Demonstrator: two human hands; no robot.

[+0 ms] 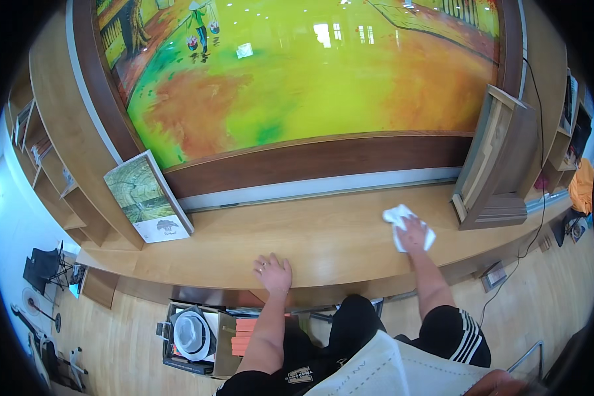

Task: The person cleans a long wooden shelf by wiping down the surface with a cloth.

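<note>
My right hand (414,235) presses a white cloth (400,215) onto the wooden shelf top (323,241), toward its right side. The cloth is crumpled and shows past the fingers on both sides. My left hand (273,274) rests flat at the shelf's front edge, fingers spread, with a ring on one finger and nothing held. To the right of the cloth stands a brown wooden frame-like piece (498,158), leaning on the wall side. At the shelf's left end a box or large book (149,198) with a green picture leans upright.
A large glossy painting (310,86) in a dark frame rises behind the shelf. A black cable (542,165) hangs down on the right. Below the shelf, a crate (178,360) holds a white round object (193,333), beside orange boxes (243,336). Cubby shelves (59,178) stand left.
</note>
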